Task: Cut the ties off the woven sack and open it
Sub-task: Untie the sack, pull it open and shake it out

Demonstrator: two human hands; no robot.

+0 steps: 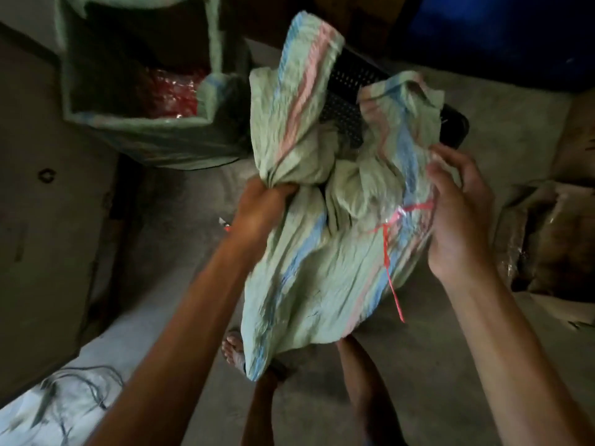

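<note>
Left hand (264, 204) is fisted round a gathered neck of the woven sack (322, 252); right hand (457, 214) pinches its far side beside the red tie (391, 249). Sack hangs above the floor (322, 397). Judged light, limp, crinkly; grip bunched cloth near ties.

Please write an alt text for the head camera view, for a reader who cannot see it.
Two bare hands hold a crumpled pale green woven sack with blue and pink stripes above a concrete floor: the left hand grips a bunched neck, the right hand holds the side beside a red tie.
</note>
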